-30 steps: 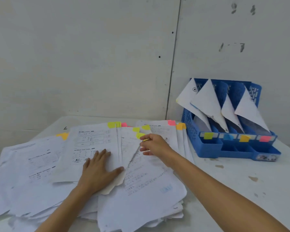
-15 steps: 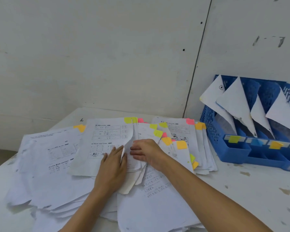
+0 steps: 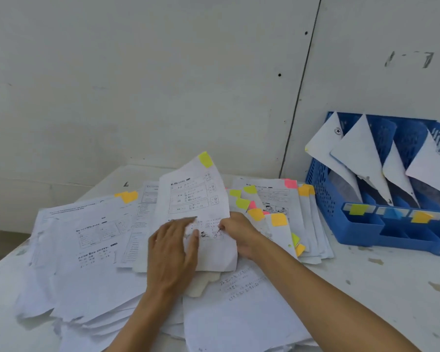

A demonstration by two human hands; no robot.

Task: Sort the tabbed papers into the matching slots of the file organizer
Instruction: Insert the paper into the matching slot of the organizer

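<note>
Right grip [image 3: 239, 235] pinches yellow-tabbed sheet [image 3: 193, 196] | left grip [image 3: 173, 252] flat | organizer [image 3: 323, 199] right, pile [image 3: 99, 275] beneath

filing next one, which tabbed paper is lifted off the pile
The yellow-green-tabbed sheet, held up by the right hand; the rest of the pile lies flat.

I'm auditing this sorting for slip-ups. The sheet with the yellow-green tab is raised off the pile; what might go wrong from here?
The right hand pinches the lifted sheet by one edge, and the left hand rests on its lower left: a pull might crease or tear it. The loose pile beneath could shift too.
</note>
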